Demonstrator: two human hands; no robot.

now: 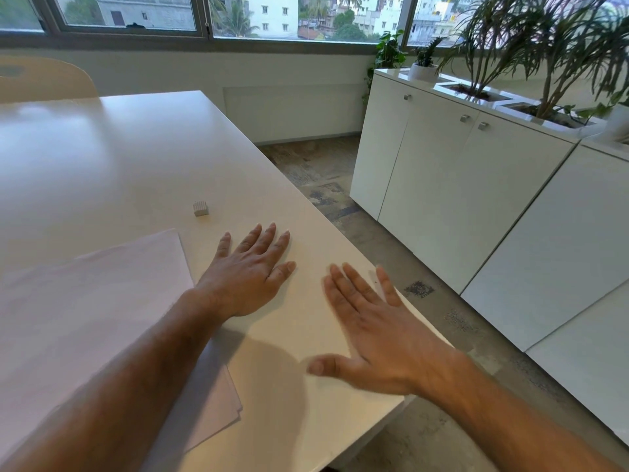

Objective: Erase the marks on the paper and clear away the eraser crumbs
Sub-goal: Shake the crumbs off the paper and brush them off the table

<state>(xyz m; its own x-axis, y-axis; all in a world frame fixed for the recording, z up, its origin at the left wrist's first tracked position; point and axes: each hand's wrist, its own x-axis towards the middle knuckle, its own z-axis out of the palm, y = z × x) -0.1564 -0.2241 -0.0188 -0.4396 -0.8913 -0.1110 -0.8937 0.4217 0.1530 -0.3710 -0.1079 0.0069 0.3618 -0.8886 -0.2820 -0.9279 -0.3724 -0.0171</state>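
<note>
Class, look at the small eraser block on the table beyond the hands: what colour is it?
The eraser is white to pale grey, seen in the head view.

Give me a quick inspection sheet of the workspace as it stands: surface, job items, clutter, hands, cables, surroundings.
Surface: white table, glossy; no crumbs that I can make out.
Job's things: paper stacked at the left, marks not discernible; eraser lying alone beyond the hands.
Clutter: nothing seen.
Hands: left hand flat, palm down beside the paper; right hand open near the table's right edge, blurred. Both empty.
Cables: nothing seen.
Surroundings: white cabinets with plants on the right, windows ahead, chair far left.
</note>
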